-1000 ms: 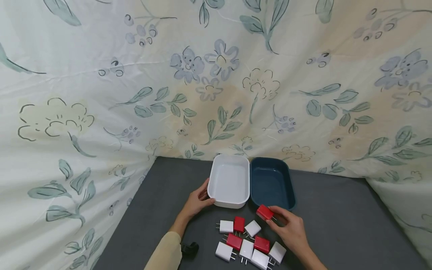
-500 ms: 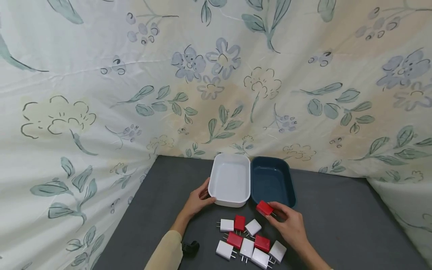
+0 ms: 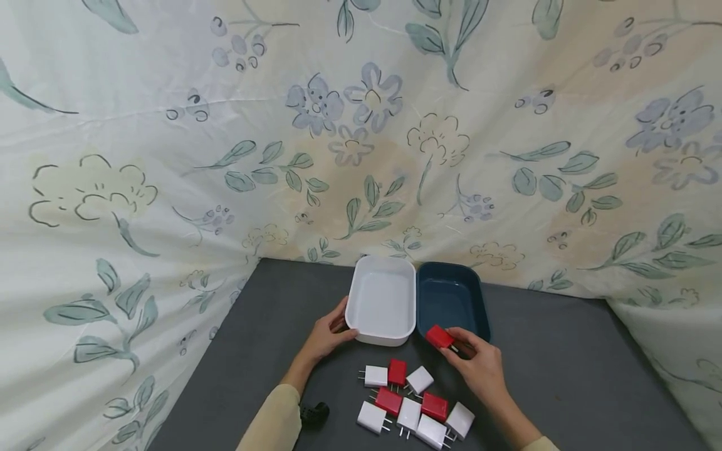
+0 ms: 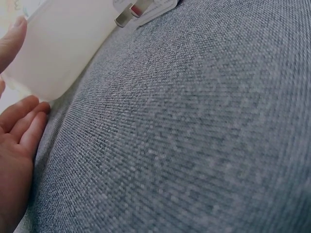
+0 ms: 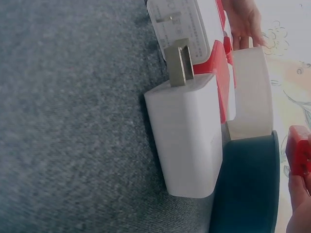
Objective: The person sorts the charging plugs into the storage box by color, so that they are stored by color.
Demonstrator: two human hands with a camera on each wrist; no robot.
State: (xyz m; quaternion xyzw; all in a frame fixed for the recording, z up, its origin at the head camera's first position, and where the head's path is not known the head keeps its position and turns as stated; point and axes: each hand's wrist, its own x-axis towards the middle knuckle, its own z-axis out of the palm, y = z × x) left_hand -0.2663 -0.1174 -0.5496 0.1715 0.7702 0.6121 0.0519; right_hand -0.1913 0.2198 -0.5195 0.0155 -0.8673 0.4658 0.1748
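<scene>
My right hand [image 3: 482, 363] pinches a red plug-in charger [image 3: 439, 336] between thumb and fingers, over the near rim of the dark blue container [image 3: 451, 300]. That charger's metal prongs point toward the hand. My left hand [image 3: 327, 332] rests against the left side of the white container [image 3: 380, 340], thumb by its near left corner. In the left wrist view its fingers [image 4: 31, 121] lie fairly straight at the container's base. Several white chargers [image 3: 371, 417] and red chargers [image 3: 388, 401] lie in a loose cluster in front of both containers.
The two containers stand side by side on the dark grey cloth-covered table [image 3: 564, 363], near a floral curtain [image 3: 372, 156]. A small black object [image 3: 314, 414] lies beside the left forearm. Close to the right wrist camera lies a white charger [image 5: 187, 141].
My right hand has carried the red charger slightly forward, up to the blue container's near rim. The left hand stays at the white container, and the cluster of chargers is unchanged.
</scene>
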